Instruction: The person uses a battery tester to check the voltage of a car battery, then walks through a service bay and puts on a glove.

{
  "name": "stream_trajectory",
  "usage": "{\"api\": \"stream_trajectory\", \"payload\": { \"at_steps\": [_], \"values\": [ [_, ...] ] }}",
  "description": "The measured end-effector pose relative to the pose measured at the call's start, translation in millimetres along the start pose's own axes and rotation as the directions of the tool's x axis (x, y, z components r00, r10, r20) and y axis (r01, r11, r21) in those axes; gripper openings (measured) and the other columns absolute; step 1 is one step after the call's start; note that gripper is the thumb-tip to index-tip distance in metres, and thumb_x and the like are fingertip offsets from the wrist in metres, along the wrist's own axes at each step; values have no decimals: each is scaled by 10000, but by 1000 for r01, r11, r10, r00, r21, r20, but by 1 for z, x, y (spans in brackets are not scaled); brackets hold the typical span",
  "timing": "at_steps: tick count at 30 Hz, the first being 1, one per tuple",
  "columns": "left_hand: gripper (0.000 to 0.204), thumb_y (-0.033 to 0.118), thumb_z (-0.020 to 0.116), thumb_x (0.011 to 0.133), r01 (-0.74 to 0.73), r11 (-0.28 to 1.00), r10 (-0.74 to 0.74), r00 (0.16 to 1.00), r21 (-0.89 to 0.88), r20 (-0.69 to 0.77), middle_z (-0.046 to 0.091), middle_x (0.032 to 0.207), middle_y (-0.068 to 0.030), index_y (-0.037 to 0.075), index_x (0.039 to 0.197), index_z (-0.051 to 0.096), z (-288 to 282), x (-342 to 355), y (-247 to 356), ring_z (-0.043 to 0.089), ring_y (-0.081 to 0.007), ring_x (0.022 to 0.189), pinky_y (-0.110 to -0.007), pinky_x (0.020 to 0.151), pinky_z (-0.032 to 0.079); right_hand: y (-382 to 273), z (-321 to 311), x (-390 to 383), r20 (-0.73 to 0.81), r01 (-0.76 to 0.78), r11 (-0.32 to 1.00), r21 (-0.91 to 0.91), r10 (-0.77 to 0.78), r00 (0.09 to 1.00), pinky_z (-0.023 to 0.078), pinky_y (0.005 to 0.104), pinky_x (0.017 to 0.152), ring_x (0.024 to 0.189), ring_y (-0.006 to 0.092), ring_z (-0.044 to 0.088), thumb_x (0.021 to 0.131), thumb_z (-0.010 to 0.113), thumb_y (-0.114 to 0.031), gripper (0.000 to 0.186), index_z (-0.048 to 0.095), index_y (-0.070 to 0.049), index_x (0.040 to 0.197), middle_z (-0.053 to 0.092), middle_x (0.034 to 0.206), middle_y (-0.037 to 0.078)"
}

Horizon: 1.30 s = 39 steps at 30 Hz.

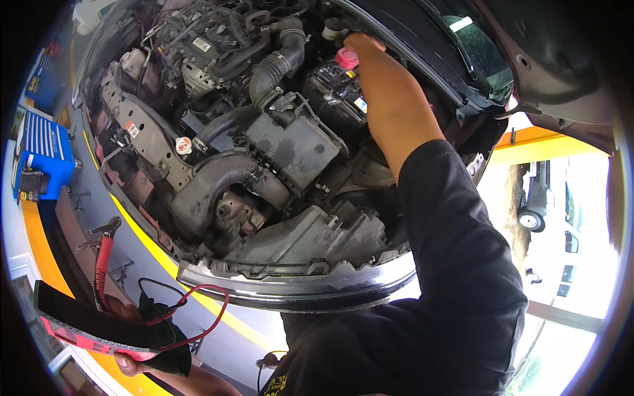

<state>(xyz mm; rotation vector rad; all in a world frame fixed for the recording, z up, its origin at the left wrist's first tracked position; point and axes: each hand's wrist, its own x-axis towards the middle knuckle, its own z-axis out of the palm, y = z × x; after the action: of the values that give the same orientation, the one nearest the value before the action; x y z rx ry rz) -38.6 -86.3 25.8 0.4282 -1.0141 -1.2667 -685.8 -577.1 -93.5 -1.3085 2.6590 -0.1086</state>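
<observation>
A black sleeve (456, 218) leads to the right hand (364, 43), grip unclear, at a battery's (330, 92) red cap (347, 58); the left hand (129, 364) grips a tester (89, 320).

It's a car workshop, shown by an exposed engine (205, 46), handheld tester (96, 323), blue tool chest (49, 150) at left and yellow floor line (146, 235).

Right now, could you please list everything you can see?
Engine: one, dark grey, upper left.
Ribbed hose: one, black, upper middle.
Flat-topped box: one, black, centre.
Battery: one, black, right of hose.
Plastic piece: one, red, by battery.
Tool cabinet: at least one, blue, left.
Outside vehicle: at least one, white, far right.
Handheld device: one, black-red, lower left.
Clamp: one, red, above device.
Cables: two, red and black, beside device.
Left hand: one, bare, holding device.
Right hand: one, bare, at plastic piece.
</observation>
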Motion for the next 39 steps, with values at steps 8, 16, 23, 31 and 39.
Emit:
{"api": "stream_trajectory", "payload": {
  "at_steps": [8,16,23,31,39],
  "values": [
    [863,482,647,876,131,991,-129,961,9,246,313,1635,-219,0,1535,368,14,12,8,337,-289,1513,-404,1266,203,-17,-22,1,351,-192,979,72,156,923,504,493,953,1171,273,608,886,665,-342,514,629,-138,1357,635,1339,86],
    [899,423,574,885,54,980,-34,994,-193,107,299,1603,-336,-89,1563,280,-14,-3,-5,272,-414,1530,-496,1287,158,-12,-15,6,249,-166,985,44,150,957,547,453,675,761,273,664,847,729,-437,407,691,-136,1118,705,999,93],
    [784,365,610,872,-31,999,35,962,20,-269,419,1500,-271,-80,1479,390,-44,-38,-20,388,-352,1410,-451,1208,264,-15,-35,-1,209,-104,993,-48,112,971,573,396,609,741,265,653,844,751,-446,388,694,-149,1087,687,991,109],
    [643,251,669,861,107,961,23,887,253,-462,523,1383,-201,-60,1393,484,-25,-20,-28,500,-280,1256,-410,1101,372,-7,-27,3,284,-119,992,32,105,953,596,457,665,862,288,679,858,756,-378,427,655,-120,1183,669,1143,149],
    [512,136,728,851,357,827,-224,917,433,-329,627,1265,-132,-40,1307,577,52,98,-51,612,-209,1101,-368,995,479,-16,-14,21,278,-28,998,-57,43,960,553,465,739,963,311,637,853,739,-373,416,665,-135,1186,652,1149,160]
  ]
}}
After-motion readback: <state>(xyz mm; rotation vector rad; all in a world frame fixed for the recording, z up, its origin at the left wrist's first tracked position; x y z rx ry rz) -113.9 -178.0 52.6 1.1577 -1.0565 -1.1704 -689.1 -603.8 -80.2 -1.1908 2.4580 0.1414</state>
